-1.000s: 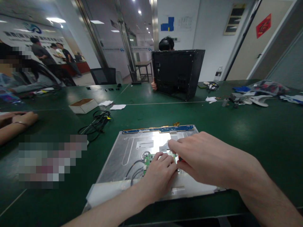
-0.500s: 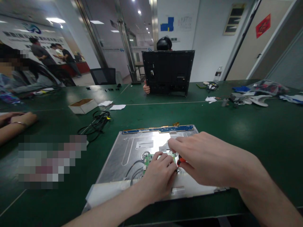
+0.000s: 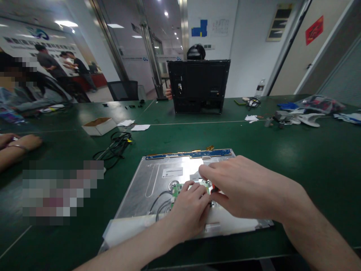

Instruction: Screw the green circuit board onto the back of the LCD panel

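A flat metal-backed display panel (image 3: 135, 201) lies on the green table in front of me. At its middle is a small green circuit board (image 3: 176, 190), with grey cables running off its left side. My left hand (image 3: 190, 207) rests over the board with its fingers bent down onto it, hiding most of it. Just right of it, my right hand (image 3: 239, 186) is closed around a screwdriver (image 3: 214, 188), whose red-orange and black handle shows between the fingers. The driver's tip is hidden by my hands. A blue circuit strip (image 3: 188, 154) runs along the panel's far edge.
Black cables (image 3: 117, 146) and a white open box (image 3: 99, 126) lie to the left. Across the table a person holds up a black screen frame (image 3: 199, 86). Another person's hands (image 3: 24, 143) rest at far left. Bags and parts (image 3: 293, 116) lie at right.
My right hand has shifted slightly and turned, so less of the screwdriver handle shows. My left hand stays put. The black frame across the table has moved a little left.
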`<state>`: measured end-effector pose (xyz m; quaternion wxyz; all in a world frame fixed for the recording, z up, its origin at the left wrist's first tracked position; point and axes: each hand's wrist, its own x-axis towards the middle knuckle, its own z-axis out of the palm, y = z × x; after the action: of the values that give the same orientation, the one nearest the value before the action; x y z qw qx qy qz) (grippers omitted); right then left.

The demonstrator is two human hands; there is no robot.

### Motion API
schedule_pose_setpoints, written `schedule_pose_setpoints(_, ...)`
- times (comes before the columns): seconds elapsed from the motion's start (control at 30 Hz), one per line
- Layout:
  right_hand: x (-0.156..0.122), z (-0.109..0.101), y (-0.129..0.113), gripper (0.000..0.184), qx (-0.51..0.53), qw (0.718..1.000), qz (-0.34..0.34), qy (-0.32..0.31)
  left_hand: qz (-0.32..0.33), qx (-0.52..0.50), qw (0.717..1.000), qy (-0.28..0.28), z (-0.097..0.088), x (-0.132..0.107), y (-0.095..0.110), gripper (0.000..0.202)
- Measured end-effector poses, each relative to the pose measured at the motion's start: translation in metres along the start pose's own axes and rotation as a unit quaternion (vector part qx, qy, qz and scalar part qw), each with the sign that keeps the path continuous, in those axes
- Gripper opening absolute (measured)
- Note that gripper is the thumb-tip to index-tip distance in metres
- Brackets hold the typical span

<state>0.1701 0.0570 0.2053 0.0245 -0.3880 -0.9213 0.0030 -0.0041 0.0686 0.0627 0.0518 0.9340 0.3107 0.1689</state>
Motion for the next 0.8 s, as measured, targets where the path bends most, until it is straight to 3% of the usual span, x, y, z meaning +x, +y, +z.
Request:
schedule_pose_setpoints(0.27,-0.0001,-0.0008,0.0019,0.018,0.003,1.000,-0.004,-0.015,0.013,0.006,1.000,0.003,0.0021,-0.0004,-0.0016,0.020)
schedule_pose_setpoints(0.53,0.0059,-0.0010,0.0018,0.006,-0.037,0.999,0.021,0.003,-0.001,-0.003,1.000,-0.006,-0.0020,0.0000,0.0022,0.017)
schedule_pose_setpoints(0.8,-0.0002,-0.0025,0.0027,0.011,0.005,1.000,-0.004,0.001,0.003,-0.002,1.000,-0.009,-0.0024,0.0001,0.0022,0.018)
